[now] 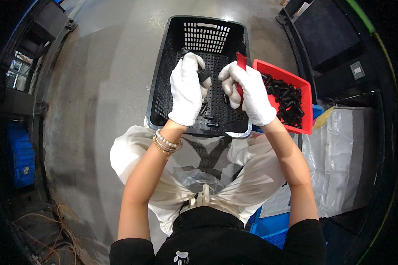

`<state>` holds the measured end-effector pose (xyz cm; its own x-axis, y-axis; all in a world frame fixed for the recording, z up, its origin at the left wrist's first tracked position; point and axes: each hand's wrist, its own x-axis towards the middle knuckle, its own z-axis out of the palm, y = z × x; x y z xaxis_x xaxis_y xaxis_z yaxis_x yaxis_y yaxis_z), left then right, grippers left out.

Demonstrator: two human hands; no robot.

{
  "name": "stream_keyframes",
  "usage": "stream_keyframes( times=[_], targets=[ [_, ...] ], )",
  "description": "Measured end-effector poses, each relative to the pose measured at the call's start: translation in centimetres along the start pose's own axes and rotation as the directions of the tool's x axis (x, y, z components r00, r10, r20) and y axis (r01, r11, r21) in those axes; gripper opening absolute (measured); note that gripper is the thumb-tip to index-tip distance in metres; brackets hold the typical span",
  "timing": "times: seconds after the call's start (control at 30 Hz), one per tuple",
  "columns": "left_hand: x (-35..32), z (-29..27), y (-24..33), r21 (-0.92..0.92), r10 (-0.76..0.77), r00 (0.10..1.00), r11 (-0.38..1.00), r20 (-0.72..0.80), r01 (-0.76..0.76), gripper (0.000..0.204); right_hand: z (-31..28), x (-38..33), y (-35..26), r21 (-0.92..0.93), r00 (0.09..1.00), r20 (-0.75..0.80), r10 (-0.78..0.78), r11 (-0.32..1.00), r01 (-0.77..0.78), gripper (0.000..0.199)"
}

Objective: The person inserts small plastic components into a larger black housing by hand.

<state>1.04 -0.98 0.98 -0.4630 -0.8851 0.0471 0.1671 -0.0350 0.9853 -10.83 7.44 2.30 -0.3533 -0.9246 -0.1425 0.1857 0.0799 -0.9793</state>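
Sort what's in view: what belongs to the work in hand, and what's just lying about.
Seemingly in the work: black piece in the left hand; red item in the right hand; black crate; red bin of black parts.

Seemingly lying about: orange cable; blue object; white sheeting.
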Motion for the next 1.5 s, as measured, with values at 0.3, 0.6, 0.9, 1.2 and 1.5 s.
stream_keyframes(
  times=[0.3, 0.6, 0.9, 1.2, 1.5],
  targets=[
    [-0.1, -0.1, -1.1, 0.034, 0.179, 0.981, 0.983, 0.076, -0.182, 0.041, 1.4, -0.9, -0.8, -0.259, 0.987, 0.029, -0.159, 0.952, 0.161, 0.019],
    [-0.4, 0.2, -0.7, 0.009, 0.083, 0.99, 0.996, 0.114, -0.084, 0.048, 0.8, -0.7, -0.9, 0.087, 0.998, 0.0, 0.057, 0.995, -0.057, 0.028],
    [-0.3, 0.1, -0.3, -0.078, 0.024, 0.997, 0.997, 0.067, -0.019, 0.047, 0.1, -1.0, -0.9, -0.288, 0.977, 0.102, -0.188, 0.934, 0.21, 0.025],
    [-0.4, -0.2, -0.4, -0.012, 0.097, 0.993, 0.995, 0.072, -0.097, 0.041, 0.0, -0.8, 0.3, -0.447, 0.92, 0.125, -0.372, 0.806, 0.387, 0.029],
    [0.0, -0.4, -1.5, 0.057, 0.142, 0.99, 0.988, 0.004, -0.142, 0.043, 0.4, -0.8, 0.7, -0.494, 0.882, 0.137, -0.45, 0.741, 0.455, 0.028]
  ],
)
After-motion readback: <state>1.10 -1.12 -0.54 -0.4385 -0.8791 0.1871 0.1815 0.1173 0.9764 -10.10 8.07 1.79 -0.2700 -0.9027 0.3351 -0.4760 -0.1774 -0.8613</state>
